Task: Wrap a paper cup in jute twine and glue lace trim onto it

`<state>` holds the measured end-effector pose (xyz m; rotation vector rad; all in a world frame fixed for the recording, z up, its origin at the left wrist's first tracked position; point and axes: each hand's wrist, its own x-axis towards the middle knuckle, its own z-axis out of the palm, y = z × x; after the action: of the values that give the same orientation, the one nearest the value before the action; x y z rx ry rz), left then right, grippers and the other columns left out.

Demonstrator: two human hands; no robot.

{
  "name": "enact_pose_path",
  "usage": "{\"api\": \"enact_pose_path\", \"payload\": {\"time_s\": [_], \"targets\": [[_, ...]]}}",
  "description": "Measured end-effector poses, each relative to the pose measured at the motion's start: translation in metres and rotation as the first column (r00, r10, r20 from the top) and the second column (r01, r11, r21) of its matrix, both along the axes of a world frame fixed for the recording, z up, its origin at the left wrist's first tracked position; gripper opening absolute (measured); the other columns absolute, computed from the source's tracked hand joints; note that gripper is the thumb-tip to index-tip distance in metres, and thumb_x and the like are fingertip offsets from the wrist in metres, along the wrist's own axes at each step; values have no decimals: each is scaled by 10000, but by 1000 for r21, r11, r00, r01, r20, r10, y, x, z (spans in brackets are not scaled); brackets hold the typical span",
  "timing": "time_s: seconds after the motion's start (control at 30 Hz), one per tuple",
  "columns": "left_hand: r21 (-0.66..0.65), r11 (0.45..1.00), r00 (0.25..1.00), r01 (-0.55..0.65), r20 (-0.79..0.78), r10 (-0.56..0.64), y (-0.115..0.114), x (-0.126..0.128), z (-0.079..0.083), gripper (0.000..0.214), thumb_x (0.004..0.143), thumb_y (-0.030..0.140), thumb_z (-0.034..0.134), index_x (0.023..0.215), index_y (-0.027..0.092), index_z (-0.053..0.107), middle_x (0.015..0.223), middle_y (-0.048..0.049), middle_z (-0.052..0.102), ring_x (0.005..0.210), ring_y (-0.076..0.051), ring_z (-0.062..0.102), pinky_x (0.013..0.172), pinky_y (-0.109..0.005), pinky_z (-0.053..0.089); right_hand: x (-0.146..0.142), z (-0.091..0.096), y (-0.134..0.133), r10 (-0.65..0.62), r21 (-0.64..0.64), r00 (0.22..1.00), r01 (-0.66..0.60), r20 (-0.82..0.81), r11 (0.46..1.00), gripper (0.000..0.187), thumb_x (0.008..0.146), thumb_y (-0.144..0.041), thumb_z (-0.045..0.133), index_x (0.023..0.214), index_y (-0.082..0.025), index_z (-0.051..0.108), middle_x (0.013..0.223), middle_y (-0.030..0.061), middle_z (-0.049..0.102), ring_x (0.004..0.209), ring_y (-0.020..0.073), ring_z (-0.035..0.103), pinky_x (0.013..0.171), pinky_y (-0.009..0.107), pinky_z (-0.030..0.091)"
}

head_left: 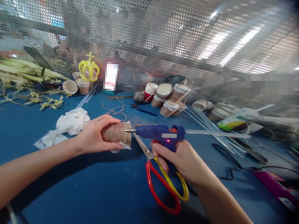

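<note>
Head view: my left hand (93, 138) has its fingers closed around a twine-wrapped paper cup (116, 133), held on its side just above the blue table (93, 193), mouth end toward the right. My right hand (184, 160) has its fingers closed around the grip of a blue hot glue gun (161, 132). Its metal nozzle touches the cup near the rim, its red indicator light is on, and a clear glue stick (215, 133) projects from the rear. Scissors (163, 183) with red and yellow handles lie on the table beneath the right hand. Crumpled white plastic (72, 122) lies beside the left wrist. A pile of paper cups (168, 96) lies well behind, before the perforated metal screen (163, 37).
</note>
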<state>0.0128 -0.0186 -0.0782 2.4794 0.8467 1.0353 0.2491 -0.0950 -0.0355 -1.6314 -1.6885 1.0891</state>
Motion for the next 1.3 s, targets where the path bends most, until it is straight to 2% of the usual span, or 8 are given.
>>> {"api": "enact_pose_path", "payload": {"time_s": [0.27, 0.4, 0.57, 0.7, 0.83, 1.0, 1.17, 1.3], "targets": [[-17, 1000, 1000, 19, 4, -19, -2, 1, 1, 545, 628, 445, 702, 1052, 156, 518, 997, -101, 618, 899, -217, 596, 813, -340, 474, 1, -2, 1, -34, 8, 999, 34, -22, 999, 320, 806, -430, 514, 609, -180, 547, 379, -43, 505, 373, 83, 412, 400, 207, 340], [-117, 992, 998, -54, 36, 58, 2, 1, 0, 516, 621, 441, 701, 1026, 164, 542, 960, -83, 635, 850, -209, 604, 758, -328, 486, 1, -1, 1, -4, 10, 999, 4, -44, 1000, 316, 812, -416, 520, 614, -174, 566, 389, -38, 505, 400, 87, 431, 452, 214, 377], [-277, 957, 994, -83, 46, 99, 1, 3, 2, 493, 614, 434, 693, 1004, 161, 564, 921, -61, 652, 797, -198, 609, 725, -326, 499, 1, -2, 1, -36, -10, 972, 34, -234, 999, 288, 787, -408, 564, 681, -143, 606, 368, -50, 463, 355, 64, 374, 379, 198, 305], [-398, 916, 995, -53, 52, 80, -1, 5, 2, 470, 617, 424, 690, 984, 155, 569, 893, -47, 655, 780, -189, 611, 702, -311, 507, 6, -6, 5, -138, 0, 926, 147, -350, 989, 271, 735, -407, 632, 736, -137, 624, 491, -20, 535, 426, 71, 442, 403, 190, 337], [-556, 831, 991, -32, 91, 99, -1, 7, 1, 453, 628, 427, 679, 969, 152, 565, 847, -39, 656, 724, -179, 613, 621, -284, 514, 13, -11, 13, -298, 17, 883, 326, -364, 945, 338, 628, -453, 709, 717, -149, 594, 625, 0, 560, 522, 92, 484, 462, 200, 400], [-690, 720, 972, 79, 213, 98, -3, 10, -1, 400, 654, 411, 655, 938, 148, 555, 781, -34, 647, 608, -143, 602, 499, -238, 498, 28, -18, 30, -418, 119, 880, 450, -225, 885, 430, 585, -551, 675, 709, -163, 535, 542, -27, 486, 467, 96, 445, 441, 233, 386], [-707, 701, 967, 92, 233, 107, -4, 12, 0, 382, 671, 434, 621, 919, 151, 554, 749, -34, 647, 580, -138, 598, 481, -237, 489, 45, -31, 47, -500, 185, 865, 499, -46, 846, 368, 605, -516, 648, 662, -187, 493, 573, -1, 530, 454, 113, 468, 439, 256, 386], [-739, 666, 964, 102, 240, 119, -5, 12, -1, 402, 660, 443, 624, 928, 154, 543, 746, -38, 644, 567, -139, 601, 479, -245, 493, 55, -38, 56, -508, 254, 837, 456, 204, 853, 331, 656, -432, 625, 483, -209, 453, 427, -22, 459, 429, 133, 435, 439, 260, 294]]}}
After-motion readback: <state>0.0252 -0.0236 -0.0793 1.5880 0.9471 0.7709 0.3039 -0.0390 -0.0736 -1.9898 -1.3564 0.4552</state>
